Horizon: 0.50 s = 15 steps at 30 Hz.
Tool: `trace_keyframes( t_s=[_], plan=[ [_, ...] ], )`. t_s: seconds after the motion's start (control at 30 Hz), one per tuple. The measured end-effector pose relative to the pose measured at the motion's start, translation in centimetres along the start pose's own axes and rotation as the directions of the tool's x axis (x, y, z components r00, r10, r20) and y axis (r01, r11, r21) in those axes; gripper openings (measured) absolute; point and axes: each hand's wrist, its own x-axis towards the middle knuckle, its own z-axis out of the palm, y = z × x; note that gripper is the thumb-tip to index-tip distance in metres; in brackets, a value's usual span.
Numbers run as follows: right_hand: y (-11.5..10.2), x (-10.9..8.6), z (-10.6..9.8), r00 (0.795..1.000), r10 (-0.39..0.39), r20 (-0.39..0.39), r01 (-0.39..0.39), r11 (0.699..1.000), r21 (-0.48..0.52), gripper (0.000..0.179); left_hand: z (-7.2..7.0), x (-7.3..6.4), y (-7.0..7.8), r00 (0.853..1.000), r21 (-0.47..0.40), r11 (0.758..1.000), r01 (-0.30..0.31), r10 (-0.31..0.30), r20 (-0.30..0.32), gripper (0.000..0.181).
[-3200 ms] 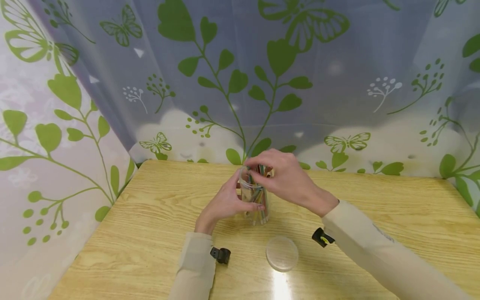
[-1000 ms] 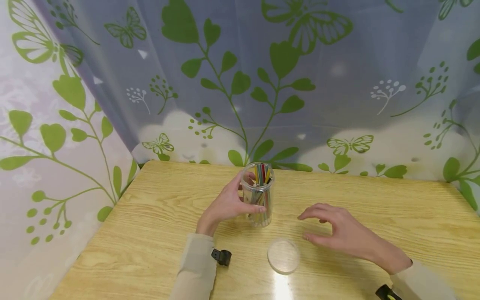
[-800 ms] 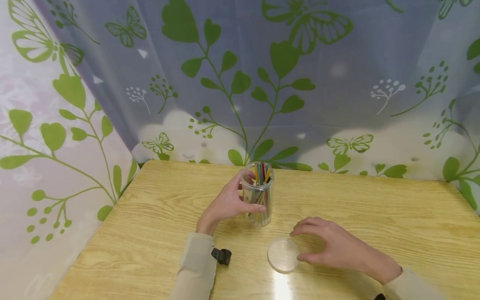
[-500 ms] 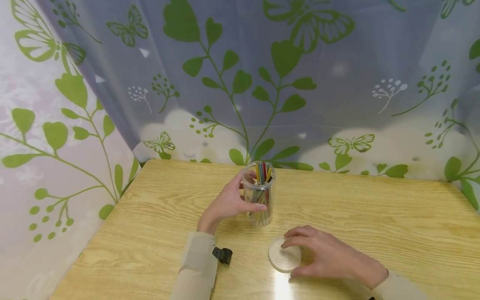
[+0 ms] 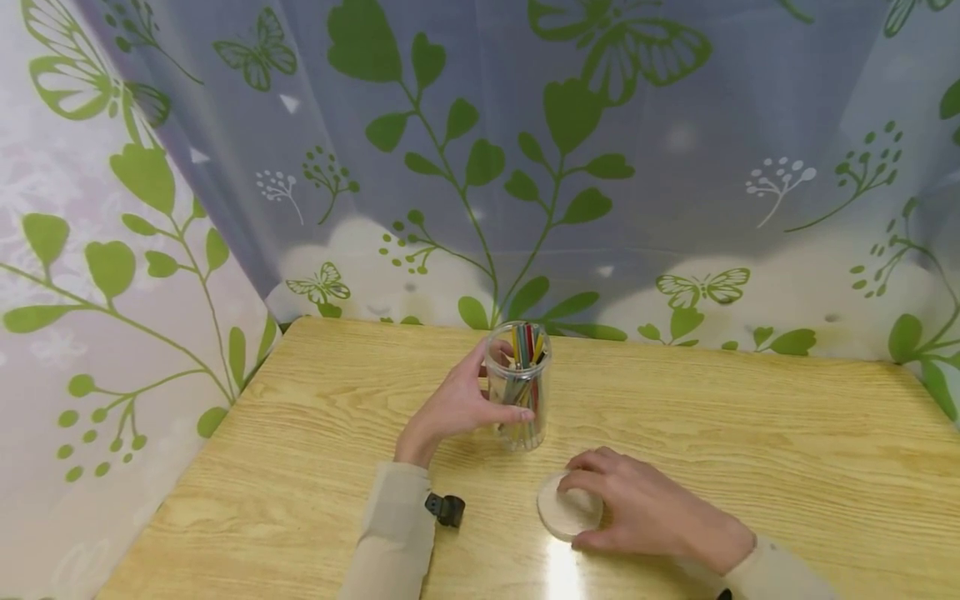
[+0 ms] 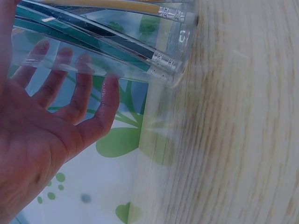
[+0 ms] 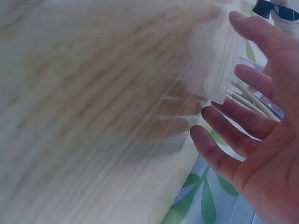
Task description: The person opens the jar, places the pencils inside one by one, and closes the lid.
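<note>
A clear jar (image 5: 546, 392) of pencils (image 5: 523, 346) stands upright on the table. My left hand (image 5: 457, 404) holds it from the left, thumb across the near side and fingers round the far side. In the left wrist view, fingertips (image 6: 83, 63) lie along the jar's clear wall, with eraser ends of pencils inside. Nearer the front, my right hand (image 5: 637, 508) spans a round clear lid (image 5: 558, 510) lying on the table. Its thumb is at the lid's near edge and its fingers reach over the far part. The right wrist view shows thumb and fingertips at opposite sides of the rim.
The wooden table (image 5: 300, 467) extends to both sides of the hands. Behind it hangs a patterned curtain (image 5: 480, 208) with green leaves and butterflies. A bright reflection marks the table below the lid. A small black camera (image 5: 446, 509) sits at the left wrist.
My right hand has left the jar's mouth, come down to the lid, and closed its thumb and fingers in on the rim. The left hand has stayed on the jar.
</note>
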Motion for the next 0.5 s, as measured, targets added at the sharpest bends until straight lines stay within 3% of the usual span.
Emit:
trace_keyframes(
  t_s=[0.13, 0.27, 0.5],
  plan=[
    [0.4, -0.2, -0.9, 0.998, 0.046, -0.050, -0.043, 0.998, 0.050, 0.042, 0.0, 0.0, 0.1, 1.000, 0.000, 1.000, 0.003, -0.003, 0.004, 0.080],
    [1.1, -0.3, -2.4, 0.984, 0.041, -0.172, -0.028, 0.997, 0.075, 0.043, 0.0, 0.0, 0.1, 1.000, -0.003, 1.000, 0.006, -0.006, 0.007, 0.079],
    [1.9, 0.2, -5.5, 0.909, -0.034, -0.415, 0.077, 0.993, 0.086, 0.055, 0.0, 0.0, 0.1, 1.000, -0.003, 1.000, 0.009, -0.009, 0.009, 0.080]
  ],
)
